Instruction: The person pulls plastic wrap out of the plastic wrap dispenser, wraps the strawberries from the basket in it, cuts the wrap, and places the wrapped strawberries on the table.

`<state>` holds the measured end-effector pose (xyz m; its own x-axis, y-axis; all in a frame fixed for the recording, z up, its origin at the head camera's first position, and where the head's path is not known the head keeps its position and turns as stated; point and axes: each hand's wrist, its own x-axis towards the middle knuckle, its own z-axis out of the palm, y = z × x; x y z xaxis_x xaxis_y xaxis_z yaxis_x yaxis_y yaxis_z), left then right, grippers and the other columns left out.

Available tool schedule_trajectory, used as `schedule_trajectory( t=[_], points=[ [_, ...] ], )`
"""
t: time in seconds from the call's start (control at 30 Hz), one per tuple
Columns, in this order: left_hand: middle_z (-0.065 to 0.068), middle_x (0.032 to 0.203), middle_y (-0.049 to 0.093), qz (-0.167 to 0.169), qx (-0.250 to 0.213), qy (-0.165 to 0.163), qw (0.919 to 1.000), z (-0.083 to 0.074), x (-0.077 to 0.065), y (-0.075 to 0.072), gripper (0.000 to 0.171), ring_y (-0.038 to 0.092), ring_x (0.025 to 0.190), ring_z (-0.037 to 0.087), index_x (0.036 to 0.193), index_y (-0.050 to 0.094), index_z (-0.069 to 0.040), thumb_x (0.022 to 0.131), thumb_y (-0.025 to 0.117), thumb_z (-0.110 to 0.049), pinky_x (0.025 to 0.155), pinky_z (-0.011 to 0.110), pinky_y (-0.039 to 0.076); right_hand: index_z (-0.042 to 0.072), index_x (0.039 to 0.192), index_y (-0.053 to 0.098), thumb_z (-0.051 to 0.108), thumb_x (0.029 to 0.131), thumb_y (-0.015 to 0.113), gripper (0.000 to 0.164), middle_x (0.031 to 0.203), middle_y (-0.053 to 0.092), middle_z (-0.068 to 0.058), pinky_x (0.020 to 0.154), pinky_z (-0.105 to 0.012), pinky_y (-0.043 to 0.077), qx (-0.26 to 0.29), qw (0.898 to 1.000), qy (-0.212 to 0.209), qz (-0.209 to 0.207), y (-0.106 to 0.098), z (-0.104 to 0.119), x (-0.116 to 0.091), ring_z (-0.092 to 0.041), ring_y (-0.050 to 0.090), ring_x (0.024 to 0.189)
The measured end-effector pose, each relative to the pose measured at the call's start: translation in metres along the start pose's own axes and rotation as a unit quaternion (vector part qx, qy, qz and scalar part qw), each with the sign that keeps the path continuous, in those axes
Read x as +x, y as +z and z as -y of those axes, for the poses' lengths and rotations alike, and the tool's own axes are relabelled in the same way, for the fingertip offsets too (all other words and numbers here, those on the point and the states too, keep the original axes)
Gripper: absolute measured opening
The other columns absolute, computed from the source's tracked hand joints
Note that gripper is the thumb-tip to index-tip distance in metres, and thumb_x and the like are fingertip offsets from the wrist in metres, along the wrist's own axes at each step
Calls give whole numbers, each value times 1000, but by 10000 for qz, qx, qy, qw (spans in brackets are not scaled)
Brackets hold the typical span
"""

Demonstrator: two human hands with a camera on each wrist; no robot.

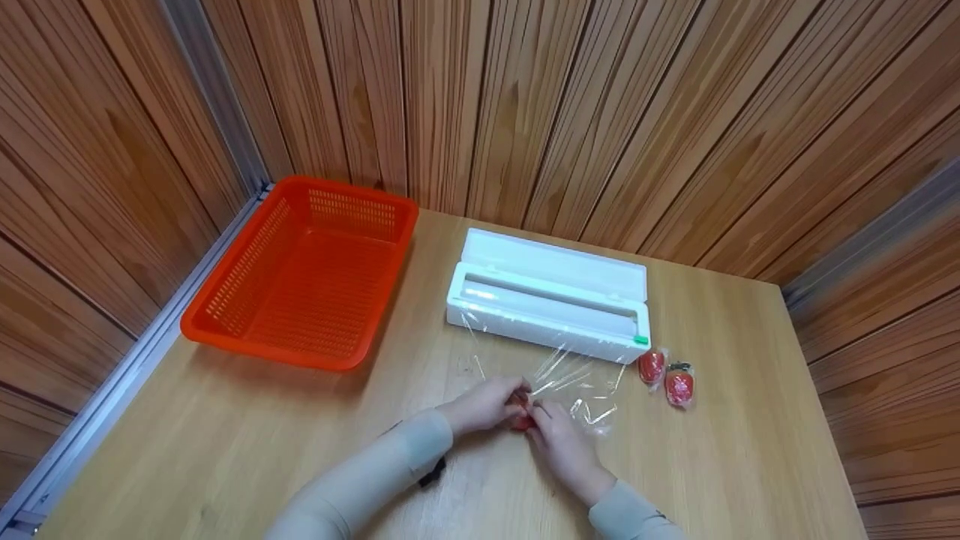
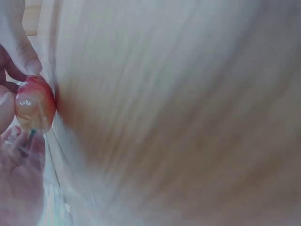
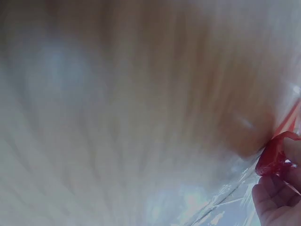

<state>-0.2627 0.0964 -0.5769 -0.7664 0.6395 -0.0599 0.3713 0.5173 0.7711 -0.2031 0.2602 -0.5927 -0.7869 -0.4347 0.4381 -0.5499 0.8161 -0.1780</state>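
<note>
In the head view my left hand (image 1: 486, 405) and right hand (image 1: 566, 446) meet over a small red fruit (image 1: 523, 415), close above the table. Fingers of both hands pinch it, and they hide much of it. The left wrist view shows this fruit (image 2: 35, 103) as shiny, red shading to yellow, with clear film about it. Thumb and fingers (image 3: 270, 195) grip its red side in the right wrist view. A sheet of clear plastic wrap (image 1: 559, 371) stretches from the white dispenser box (image 1: 525, 322) down to my hands.
The dispenser's lid (image 1: 555, 262) stands up behind a roll of wrap (image 1: 547, 306). Two film-wrapped red fruits (image 1: 652, 367) lie by its right end. An orange basket (image 1: 360, 358) stands at the left. Wood-panelled walls (image 1: 525, 112) close in the table (image 1: 735, 450).
</note>
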Motion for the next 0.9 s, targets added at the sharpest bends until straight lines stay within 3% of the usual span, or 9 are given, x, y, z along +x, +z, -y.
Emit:
schedule_trajectory(
  t=[0.1, 0.2, 0.33, 0.4, 0.43, 0.5, 0.7, 0.9],
  points=[
    [1, 108, 59, -283, 288, -37, 9992, -1, -6, -6, 31, 55, 102, 12, 114, 50, -12, 86, 54, -22, 90, 26, 44, 9, 94, 59, 9, 68, 70, 27, 89, 57, -1, 72, -30, 48, -2, 10000, 21, 97, 1, -2, 2, -15, 54, 83],
    [-1, 109, 57, -668, 1140, 440, 9903, -5, -15, -11, 27, 52, 104, 13, 111, 52, -15, 86, 53, -25, 91, 27, 43, 8, 92, 59, 8, 68, 70, 26, 87, 57, -1, 72, -30, 48, 51, 9999, -32, 125, 0, -2, 5, -16, 55, 82],
    [-3, 105, 57, -920, 2512, 1526, 9514, -6, -27, -11, 25, 51, 101, 13, 106, 56, -17, 84, 54, -27, 89, 28, 43, 10, 91, 59, 11, 71, 69, 22, 85, 56, 0, 71, -29, 48, 33, 9998, -96, 183, 0, -4, 9, -15, 54, 80],
    [-4, 105, 57, -905, 2925, 1793, 9350, -4, -31, -9, 27, 52, 99, 13, 107, 56, -18, 83, 55, -29, 88, 28, 43, 10, 91, 59, 12, 73, 67, 20, 85, 56, 0, 72, -30, 48, 51, 9996, -33, 291, -2, -4, 11, -15, 53, 81],
    [-4, 106, 56, -880, 3042, 1796, 9314, -3, -32, -7, 29, 51, 100, 13, 110, 55, -18, 83, 56, -29, 88, 29, 43, 10, 91, 59, 12, 74, 67, 19, 85, 56, 0, 72, -30, 48, 59, 9993, 32, 377, -3, -5, 12, -15, 53, 81],
    [-4, 106, 55, -833, 3186, 1625, 9301, -1, -32, -3, 33, 52, 98, 13, 112, 53, -19, 81, 57, -29, 86, 29, 43, 11, 93, 59, 13, 75, 65, 19, 86, 57, 0, 73, -30, 48, 81, 9980, 200, 595, -6, -5, 13, -15, 54, 82],
    [-4, 104, 55, -636, 3299, 874, 9378, 6, -22, 0, 32, 53, 92, 14, 112, 51, -22, 82, 56, -31, 77, 30, 46, 10, 102, 58, 18, 79, 62, 25, 93, 59, -2, 79, -33, 48, 373, 9897, 646, 1223, -11, -7, 17, -17, 56, 88],
    [-4, 103, 58, -505, 3054, 508, 9495, 8, -14, -3, 26, 56, 92, 14, 111, 53, -25, 88, 46, -35, 76, 32, 46, 12, 105, 58, 19, 83, 58, 24, 95, 57, 1, 81, -36, 45, 1289, 9703, 1218, 1646, -11, -16, 21, -16, 55, 91]
  ],
)
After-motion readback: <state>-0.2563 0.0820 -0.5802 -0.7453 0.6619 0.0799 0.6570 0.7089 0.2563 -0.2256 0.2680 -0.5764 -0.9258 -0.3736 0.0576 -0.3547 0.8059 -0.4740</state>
